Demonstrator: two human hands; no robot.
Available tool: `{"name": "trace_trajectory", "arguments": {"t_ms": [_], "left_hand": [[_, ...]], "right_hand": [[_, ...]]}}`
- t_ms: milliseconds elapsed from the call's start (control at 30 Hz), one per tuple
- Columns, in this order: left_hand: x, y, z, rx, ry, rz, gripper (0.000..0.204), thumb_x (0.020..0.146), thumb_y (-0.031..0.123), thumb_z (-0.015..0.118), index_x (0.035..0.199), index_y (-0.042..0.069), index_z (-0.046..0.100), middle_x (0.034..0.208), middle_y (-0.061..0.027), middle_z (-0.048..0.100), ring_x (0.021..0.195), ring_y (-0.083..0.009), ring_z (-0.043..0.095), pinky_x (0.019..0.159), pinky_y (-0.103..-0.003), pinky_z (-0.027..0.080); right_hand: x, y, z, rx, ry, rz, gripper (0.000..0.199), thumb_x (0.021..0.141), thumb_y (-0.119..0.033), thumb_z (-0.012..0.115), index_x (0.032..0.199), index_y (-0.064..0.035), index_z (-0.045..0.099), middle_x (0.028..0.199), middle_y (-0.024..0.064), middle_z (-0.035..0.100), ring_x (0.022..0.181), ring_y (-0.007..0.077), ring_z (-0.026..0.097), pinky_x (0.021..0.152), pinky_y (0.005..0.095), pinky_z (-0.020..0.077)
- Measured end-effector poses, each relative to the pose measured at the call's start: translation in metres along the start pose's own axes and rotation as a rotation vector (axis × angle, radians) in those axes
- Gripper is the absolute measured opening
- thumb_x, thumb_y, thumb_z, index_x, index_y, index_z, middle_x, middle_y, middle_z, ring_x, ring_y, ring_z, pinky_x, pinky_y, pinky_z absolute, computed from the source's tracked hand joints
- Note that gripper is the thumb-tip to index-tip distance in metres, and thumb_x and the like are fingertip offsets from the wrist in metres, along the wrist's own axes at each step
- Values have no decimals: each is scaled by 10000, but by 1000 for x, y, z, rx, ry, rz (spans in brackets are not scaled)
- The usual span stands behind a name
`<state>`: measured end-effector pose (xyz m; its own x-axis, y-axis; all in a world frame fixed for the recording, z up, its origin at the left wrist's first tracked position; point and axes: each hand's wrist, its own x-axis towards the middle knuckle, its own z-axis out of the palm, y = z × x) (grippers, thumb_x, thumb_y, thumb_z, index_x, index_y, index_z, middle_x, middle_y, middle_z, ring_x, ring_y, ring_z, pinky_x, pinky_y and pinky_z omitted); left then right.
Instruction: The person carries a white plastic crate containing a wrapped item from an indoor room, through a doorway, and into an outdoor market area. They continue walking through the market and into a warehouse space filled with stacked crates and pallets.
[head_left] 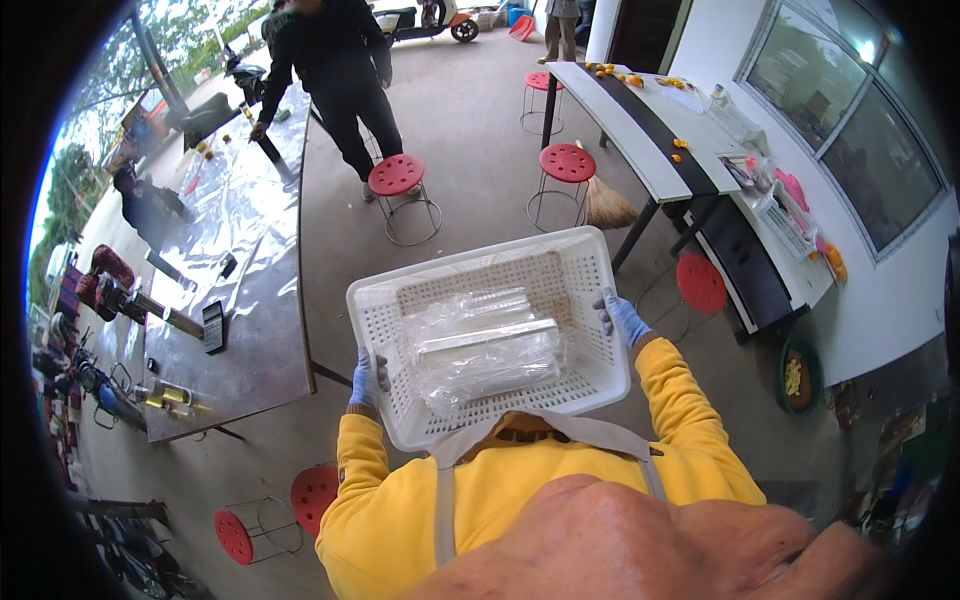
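Note:
A white perforated plastic basket (pixel 592 300) is held level in front of my body. My left hand (pixel 368 380), in a bluish glove, is closed on its left side. On the opposite side my right hand (pixel 622 318), gloved alike, grips the right edge, with fingers wrapped over the outside. Inside the basket lie white, long-shaped items wrapped in clear plastic film (pixel 488 350). The film is crinkled and shiny, so I cannot make out what the items are.
On the left stands a long table (pixel 250 365) with a calculator (pixel 213 327). A person in dark clothes (pixel 335 75) is beside its far end. Red-topped stools (pixel 397 174) stand ahead. To the right are a white table (pixel 640 150), a broom (pixel 608 205) and a green basin (pixel 798 375).

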<state>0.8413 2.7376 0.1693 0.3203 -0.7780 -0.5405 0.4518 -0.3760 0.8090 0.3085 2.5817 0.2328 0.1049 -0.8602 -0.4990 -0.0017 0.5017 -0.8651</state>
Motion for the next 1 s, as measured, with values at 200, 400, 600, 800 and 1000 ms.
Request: {"name": "trace_trajectory", "arguments": {"t_ms": [200,400,600,800,1000], "left_hand": [[90,22,77,-41,78,-24,618,792,695,433,743,83,497,482,43,329,337,-85,284,317,-242,256],[210,106,187,153,131,5,589,827,661,414,748,87,518,517,35,372,385,-87,326,355,-241,287],[342,178,304,225,120,78,555,842,639,416,757,103,529,532,53,388,386,-63,322,362,-234,280],[468,237,390,106,167,95,595,820,652,443,774,65,530,509,27,384,352,-89,316,333,-242,292],[567,270,438,46,275,81,574,834,615,463,760,51,539,509,15,398,367,-97,355,343,-246,303]], "right_hand": [[135,-45,-25,-100,73,19,530,895,-549,403,852,-38,537,546,-24,394,385,94,355,378,250,348],[247,-114,-61,-39,155,39,586,859,-614,405,838,-43,537,559,-14,414,394,101,380,378,258,366],[394,-187,-96,70,152,-8,509,875,-557,446,831,-61,548,567,-33,422,398,70,370,372,221,348],[573,-317,-106,-49,83,-59,376,860,-456,561,773,-90,555,545,-45,438,396,68,380,374,224,342],[695,-403,-88,-186,124,-100,327,824,-420,606,736,-108,567,549,-36,462,416,80,398,392,250,352]]}}
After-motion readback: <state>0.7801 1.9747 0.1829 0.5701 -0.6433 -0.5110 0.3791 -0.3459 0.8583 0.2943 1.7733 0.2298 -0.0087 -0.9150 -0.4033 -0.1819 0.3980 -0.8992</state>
